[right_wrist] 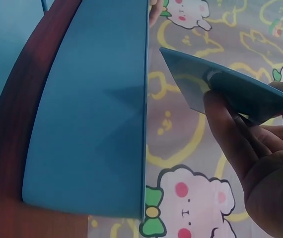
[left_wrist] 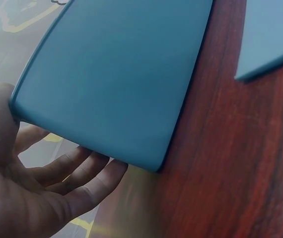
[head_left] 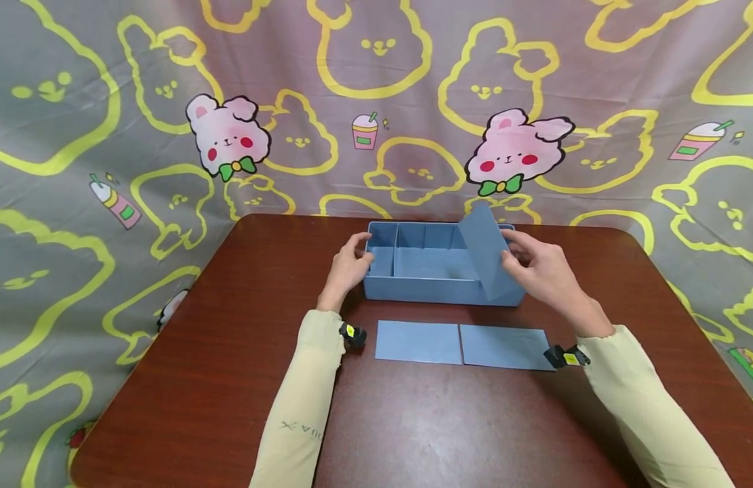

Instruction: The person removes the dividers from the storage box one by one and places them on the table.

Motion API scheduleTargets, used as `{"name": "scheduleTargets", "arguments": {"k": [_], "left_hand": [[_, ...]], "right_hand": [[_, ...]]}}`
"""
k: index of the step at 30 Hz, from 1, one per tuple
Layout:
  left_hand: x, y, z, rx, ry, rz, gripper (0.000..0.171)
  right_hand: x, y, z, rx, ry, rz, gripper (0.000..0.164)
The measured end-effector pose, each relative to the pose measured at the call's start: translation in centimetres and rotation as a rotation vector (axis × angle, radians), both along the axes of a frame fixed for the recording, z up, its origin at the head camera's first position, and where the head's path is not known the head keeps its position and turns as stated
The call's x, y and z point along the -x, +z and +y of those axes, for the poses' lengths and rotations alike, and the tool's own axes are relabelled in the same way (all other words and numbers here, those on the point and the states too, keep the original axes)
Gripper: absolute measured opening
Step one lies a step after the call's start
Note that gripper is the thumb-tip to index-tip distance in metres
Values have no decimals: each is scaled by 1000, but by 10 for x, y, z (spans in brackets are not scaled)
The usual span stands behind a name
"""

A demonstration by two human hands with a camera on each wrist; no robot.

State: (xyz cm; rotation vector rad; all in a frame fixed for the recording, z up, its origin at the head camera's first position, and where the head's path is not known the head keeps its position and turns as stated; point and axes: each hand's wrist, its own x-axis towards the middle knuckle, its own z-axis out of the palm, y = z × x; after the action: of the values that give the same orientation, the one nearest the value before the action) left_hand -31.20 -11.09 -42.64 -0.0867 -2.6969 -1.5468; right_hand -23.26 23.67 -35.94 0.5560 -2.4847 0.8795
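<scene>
A blue drawer organizer box [head_left: 425, 290] stands on the brown table, with a thin divider wall [head_left: 395, 251] near its left end. My left hand [head_left: 350, 266] grips the box's left end. In the left wrist view, that hand's thumb is at the corner of the rim, and its fingers [left_wrist: 84, 173] lie along the end wall. Above the right part of the box, my right hand [head_left: 545, 270] pinches a flat blue divider panel [head_left: 489, 254] by its right edge. The panel is tilted and covers part of the box's right end from the head view.
Two flat blue panels [head_left: 417, 342] lie side by side on the table [head_left: 413, 427] in front of the box. A curtain [head_left: 413, 81] printed with cartoon rabbits hangs behind the table and around its sides.
</scene>
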Motion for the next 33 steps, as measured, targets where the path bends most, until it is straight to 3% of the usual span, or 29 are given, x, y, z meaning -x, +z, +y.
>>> {"name": "scheduleTargets", "arguments": {"k": [17,33], "left_hand": [[1,-2,0,3,1,0,47],[0,-1,0,7,-2,3,47]], "right_hand": [[-11,-5,20,-4,-38,-32,42],[-13,-11,44,16,-81,1,43]]}}
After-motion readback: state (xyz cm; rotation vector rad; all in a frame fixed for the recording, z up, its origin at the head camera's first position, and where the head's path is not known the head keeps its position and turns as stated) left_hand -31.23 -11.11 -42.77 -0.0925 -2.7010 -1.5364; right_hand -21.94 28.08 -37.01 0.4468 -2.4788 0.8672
